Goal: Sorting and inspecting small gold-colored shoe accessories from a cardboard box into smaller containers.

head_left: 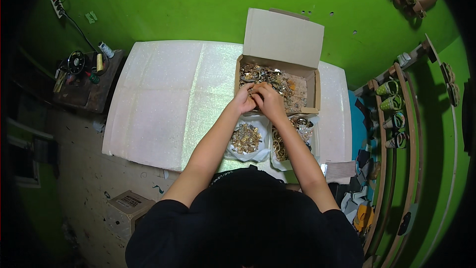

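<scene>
Hands meet at the front edge of the cardboard box (277, 82): my left hand (244, 100) and right hand (270, 99) are pressed together, fingers pinched shut around something small from the heap of metal fittings (270, 79) inside. What exactly sits in each grip I cannot tell; it is too small and hidden by the fingers. The box stands open on the pale tabletop (163, 99), lid flap up against the green wall (198, 5). Just below my wrists lie two open plastic bags, one of brass-coloured pieces (245, 139) and one of rings and buckles (287, 139).

Risk, as I judge it: the fittings look tangled, so pulling one free could drag others over the box's low front wall and scatter them. My forearms pass right above the bags, and a dropped elbow could tip their contents out.
</scene>
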A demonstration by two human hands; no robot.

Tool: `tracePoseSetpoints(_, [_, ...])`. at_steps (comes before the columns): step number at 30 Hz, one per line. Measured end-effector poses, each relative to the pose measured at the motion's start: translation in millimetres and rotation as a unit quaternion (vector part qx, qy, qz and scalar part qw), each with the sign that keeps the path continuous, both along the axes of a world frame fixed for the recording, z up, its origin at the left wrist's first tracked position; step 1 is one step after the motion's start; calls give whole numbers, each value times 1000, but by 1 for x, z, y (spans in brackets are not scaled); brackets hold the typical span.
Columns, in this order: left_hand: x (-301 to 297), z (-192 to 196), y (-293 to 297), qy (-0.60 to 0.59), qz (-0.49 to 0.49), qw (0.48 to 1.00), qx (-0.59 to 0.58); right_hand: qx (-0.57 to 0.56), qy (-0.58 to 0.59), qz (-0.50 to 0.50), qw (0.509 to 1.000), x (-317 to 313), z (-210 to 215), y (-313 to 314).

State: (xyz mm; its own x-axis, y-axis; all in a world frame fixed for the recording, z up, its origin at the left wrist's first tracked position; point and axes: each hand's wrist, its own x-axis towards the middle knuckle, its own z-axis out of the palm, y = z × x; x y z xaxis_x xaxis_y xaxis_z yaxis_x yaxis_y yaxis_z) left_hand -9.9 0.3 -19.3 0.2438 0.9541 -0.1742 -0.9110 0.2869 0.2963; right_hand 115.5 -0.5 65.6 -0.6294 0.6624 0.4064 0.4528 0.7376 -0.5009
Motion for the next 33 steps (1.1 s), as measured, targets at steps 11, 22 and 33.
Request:
tracePoseSetpoints(11, [4,5,-1,-41,-5,999,-23,-56,152,-136,977,4,-20,28])
tracePoseSetpoints(22, [13,24,-7,76,42,996,-10,-91,167,-148,971,4,-21,27])
tracePoseSetpoints(33, [14,19,-5,98,43,994,-13,104,109,-158,976,4,-14,12])
